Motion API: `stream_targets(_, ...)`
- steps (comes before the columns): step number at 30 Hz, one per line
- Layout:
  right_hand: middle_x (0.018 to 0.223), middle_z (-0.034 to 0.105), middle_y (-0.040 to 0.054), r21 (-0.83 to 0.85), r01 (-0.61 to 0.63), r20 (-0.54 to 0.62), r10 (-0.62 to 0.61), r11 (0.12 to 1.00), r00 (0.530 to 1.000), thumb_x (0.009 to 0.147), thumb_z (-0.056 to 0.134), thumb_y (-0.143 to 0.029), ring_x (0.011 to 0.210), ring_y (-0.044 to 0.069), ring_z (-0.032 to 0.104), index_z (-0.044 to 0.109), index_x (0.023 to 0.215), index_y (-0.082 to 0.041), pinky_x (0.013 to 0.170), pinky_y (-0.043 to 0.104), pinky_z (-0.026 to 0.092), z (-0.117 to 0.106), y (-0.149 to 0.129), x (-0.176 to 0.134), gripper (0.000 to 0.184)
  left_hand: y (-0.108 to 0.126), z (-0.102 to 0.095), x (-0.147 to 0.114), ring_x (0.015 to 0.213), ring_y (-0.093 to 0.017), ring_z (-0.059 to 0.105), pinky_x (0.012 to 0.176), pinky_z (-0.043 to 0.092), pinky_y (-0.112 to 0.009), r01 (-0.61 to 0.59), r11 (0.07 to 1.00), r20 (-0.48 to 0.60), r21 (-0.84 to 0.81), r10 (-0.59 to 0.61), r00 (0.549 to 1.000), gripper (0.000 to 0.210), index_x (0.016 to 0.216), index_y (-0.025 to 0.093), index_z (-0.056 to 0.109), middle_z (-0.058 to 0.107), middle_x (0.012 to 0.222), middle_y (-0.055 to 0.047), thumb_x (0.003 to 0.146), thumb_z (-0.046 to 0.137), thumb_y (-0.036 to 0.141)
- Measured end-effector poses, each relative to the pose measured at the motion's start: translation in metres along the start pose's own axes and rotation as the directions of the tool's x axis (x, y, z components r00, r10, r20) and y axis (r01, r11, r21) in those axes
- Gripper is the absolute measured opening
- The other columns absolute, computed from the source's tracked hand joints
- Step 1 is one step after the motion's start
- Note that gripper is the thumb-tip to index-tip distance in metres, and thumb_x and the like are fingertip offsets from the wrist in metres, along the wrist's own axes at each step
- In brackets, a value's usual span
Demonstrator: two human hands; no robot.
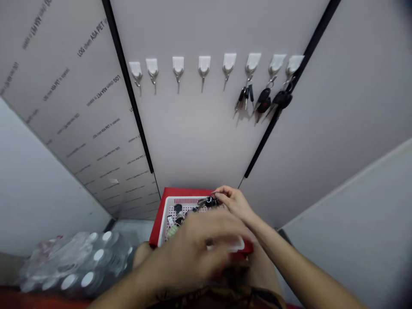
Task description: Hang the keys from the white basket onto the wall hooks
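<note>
In the head view, the right hand (236, 205) pinches the ring of a key bunch (210, 201) between thumb and fingertips, at the far right part of a white basket (163, 223). The left hand (207, 244) is blurred in front of the basket, fingers partly curled — whether it grips anything, I cannot tell. The basket, with more small items (178, 209) inside, sits on a red surface (156, 227). Beyond, eight hooks (204, 62) line the wall — key sets (264, 101) hang from the three rightmost.
</note>
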State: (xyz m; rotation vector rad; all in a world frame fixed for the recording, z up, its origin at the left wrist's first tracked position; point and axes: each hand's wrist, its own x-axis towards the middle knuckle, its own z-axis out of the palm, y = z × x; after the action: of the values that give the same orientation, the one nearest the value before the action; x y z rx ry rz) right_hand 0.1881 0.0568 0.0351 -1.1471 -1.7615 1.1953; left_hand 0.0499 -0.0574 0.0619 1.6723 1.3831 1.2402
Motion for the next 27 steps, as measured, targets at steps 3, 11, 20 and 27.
stream_targets(3,0.051,0.048,-0.0039,0.137,-0.034,0.001,0.034,0.99,0.999,0.06,0.047,-0.026,0.045,0.006,0.041,0.048,0.063,-0.014,0.047,0.019,0.034,-0.002,-0.012,0.0,0.013,-0.014,-0.009,0.046,0.085,-0.016,0.048,0.076,0.037,-0.03,0.043,0.996,0.01,0.074,-0.044,0.999,0.025,0.089,0.023,0.052,0.055,0.091,-0.002,0.065,0.044,0.025)
stream_targets(11,0.049,0.046,-0.0042,0.218,-0.007,-0.011,0.01,0.976,1.0,0.059,0.049,-0.024,0.043,0.004,0.039,0.05,0.062,-0.012,0.046,0.019,0.033,0.0,-0.029,0.004,0.012,-0.042,0.009,0.062,0.076,-0.013,0.05,0.07,0.039,-0.024,0.123,0.975,0.123,-0.185,-0.101,0.987,0.025,0.086,0.012,0.053,0.058,0.085,-0.005,0.064,0.043,0.022)
stream_targets(20,0.061,0.051,-0.0009,-0.027,0.243,0.028,-0.242,0.97,0.97,0.061,0.048,-0.022,0.053,0.007,0.043,0.053,0.072,-0.013,0.054,0.021,0.036,-0.026,-0.074,0.015,0.015,0.02,-0.017,0.107,0.058,-0.01,0.049,0.056,0.039,-0.021,-0.116,0.993,-0.066,0.019,0.117,0.991,0.015,0.071,0.015,0.055,0.057,0.064,0.0,0.062,0.046,0.022)
stream_targets(27,0.051,0.048,-0.0021,0.001,0.324,-0.129,-0.321,0.946,0.938,0.064,0.044,-0.027,0.045,0.006,0.039,0.054,0.067,-0.013,0.045,0.018,0.033,-0.031,-0.096,0.028,0.018,0.067,-0.015,0.141,0.053,-0.007,0.048,0.05,0.039,-0.018,-0.273,0.962,-0.093,-0.028,0.269,0.959,0.018,0.074,0.016,0.048,0.052,0.059,0.003,0.056,0.049,0.014)
